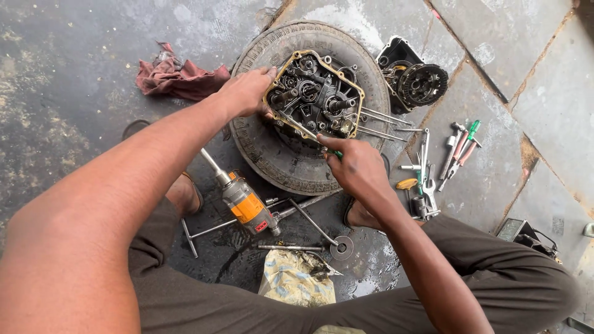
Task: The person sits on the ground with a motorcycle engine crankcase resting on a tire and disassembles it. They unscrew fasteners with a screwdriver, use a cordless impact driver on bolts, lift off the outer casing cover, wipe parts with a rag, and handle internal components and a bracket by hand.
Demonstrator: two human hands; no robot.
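Head view: an open engine case (315,96), its gears exposed inside a yellowish gasket rim, is laid on a tyre (278,154) on the wet stone floor, directly between the two hands. The left hand (247,91) is pressed against the case's left edge, fingers curled over the rim there, so the case is gripped on that side. The right hand (359,167) is placed just below the case's lower right corner and is clenched around a green-handled tool (335,153), whose shaft is pointed up into the case; its tip cannot be made out among the parts.

Long studs (383,124) are seen projecting from the case to the right, above the right hand. A second engine part (414,77) is set beyond the tyre, well above the right hand. A red rag (176,77) is left just beyond the left hand. An orange impact wrench (244,201) is laid below the left forearm, and a scatter of hand tools (445,158) lies to the right of the right hand.
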